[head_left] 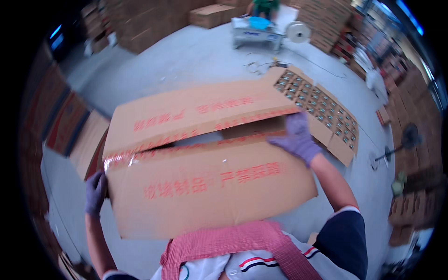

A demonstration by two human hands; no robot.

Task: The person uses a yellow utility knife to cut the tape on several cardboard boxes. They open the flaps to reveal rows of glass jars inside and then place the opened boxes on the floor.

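Note:
A large brown cardboard carton (219,205) with red print is in front of my body, tilted, its near part close to my pink apron (224,242). Between its two broad flaps runs a long dark gap, and shiny clear tape catches light at the left end. My left hand (95,192), in a purple glove, grips the carton's left edge. At the right end of the gap, my purple-gloved right hand (298,140) holds the edge, thumb stretched along the near flap. Part of the right fingers is hidden behind the cardboard.
Beyond the carton, an open box (322,109) holds rows of glass-like items in dividers. Further off stand a white table (256,37) with a blue basin, a person in green, and a white reel (297,32). Stacked cartons (144,23) line the sides. A fan (410,136) stands right.

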